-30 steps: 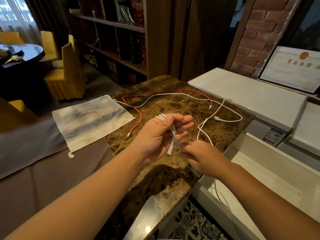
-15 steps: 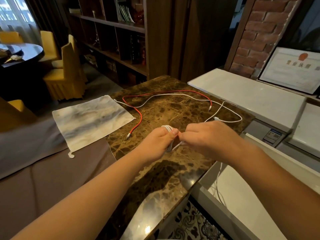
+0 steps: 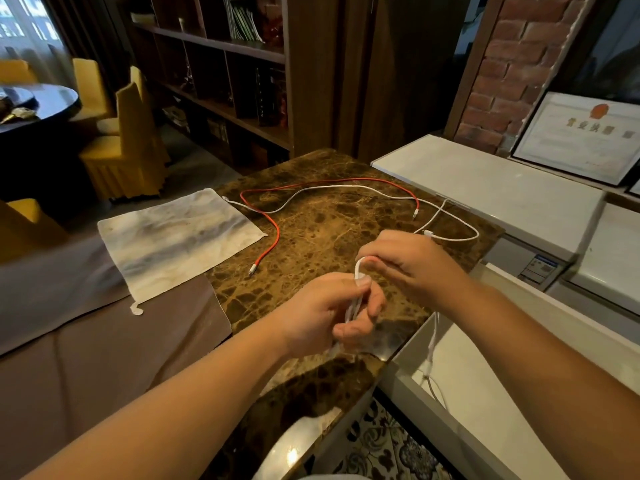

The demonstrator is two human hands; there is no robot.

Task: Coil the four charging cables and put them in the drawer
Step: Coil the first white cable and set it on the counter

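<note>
Since the earlier frame the right hand [image 3: 412,268] had lifted off the left hand [image 3: 329,313] and drawn back toward the far edge of the counter [image 3: 311,237], opening a short loop of white cable [image 3: 358,268] between the two. The left hand was closed round the gathered strands, thumb pressed on top of the bundle, the strands running down through the palm. The right hand was curled narrow over the top of the loop; whether its fingertips actually pinched the cable could not be told. A free tail of the same cable hung off the near counter edge into the open drawer [image 3: 491,393] below the right forearm.

Beyond the hands, a red cable [image 3: 273,230] and two further white cables lay loose and uncoiled on the counter, the red one ending beside a pale cloth [image 3: 173,240] at the left counter edge.

Judgement: first cable in mid-coil, three untouched. The cable appeared light, thin and limp, with some spring likely to undo slack turns. It should be held at the bundle's waist, each new turn pinned under the thumb, and the plug ends kept from snagging on the drawer rim.
</note>
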